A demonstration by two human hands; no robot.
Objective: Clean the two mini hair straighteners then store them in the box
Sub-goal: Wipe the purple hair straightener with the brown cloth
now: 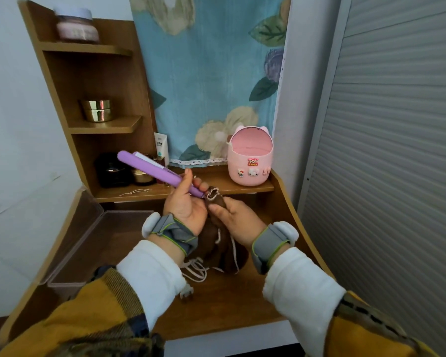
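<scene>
two hands work over the desk (242,305) beside the open clear box (88,248): the right hand (234,220) pinches a brown cloth (211,240) against the cord end of a purple straightener (152,168), gripped by the left hand (184,204) and angled up, seemingly for wiping.

A home dressing corner is shown: a wooden bench (242,300) is fitted with stepped shelves (88,48), on which cosmetic jars are kept, one pink-lidded (75,27), one gold (97,110), one dark (111,170), plus a cream tube (161,148). A floral curtain (206,73) is hung behind, and a pink cartoon-stickered tub (250,158) is set on the ledge.
</scene>
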